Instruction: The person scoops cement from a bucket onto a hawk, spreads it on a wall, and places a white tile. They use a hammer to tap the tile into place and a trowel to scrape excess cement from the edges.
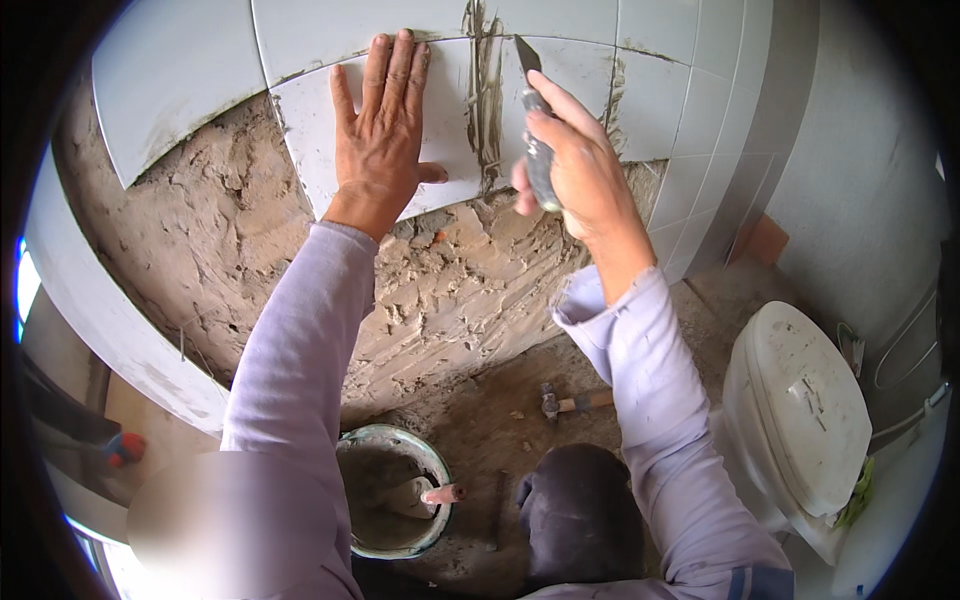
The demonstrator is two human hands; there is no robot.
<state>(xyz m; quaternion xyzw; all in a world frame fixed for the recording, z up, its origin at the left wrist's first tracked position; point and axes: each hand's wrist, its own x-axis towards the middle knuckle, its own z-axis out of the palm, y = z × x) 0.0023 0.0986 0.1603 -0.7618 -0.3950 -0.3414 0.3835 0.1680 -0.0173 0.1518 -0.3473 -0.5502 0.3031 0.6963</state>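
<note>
My left hand (382,135) lies flat with spread fingers on a white wall tile (450,110). In my right hand (590,170) is a knife (541,165) with a grey handle and a dark, narrow blade pointing up. Its tip is near the upper edge of the neighbouring white tile (570,85); whether it touches the wall I cannot tell. Between these two tiles a vertical joint (487,95) is smeared with grey-brown mortar. Another smeared joint (616,100) runs farther right.
Rough mortar (430,290) covers the wall below the tiles. On the dirty floor stand a bucket (440,470) with a pink-handled trowel (440,494) in it and a hammer (572,403). A white toilet (800,400) is at the right. My knee (583,510) shows below.
</note>
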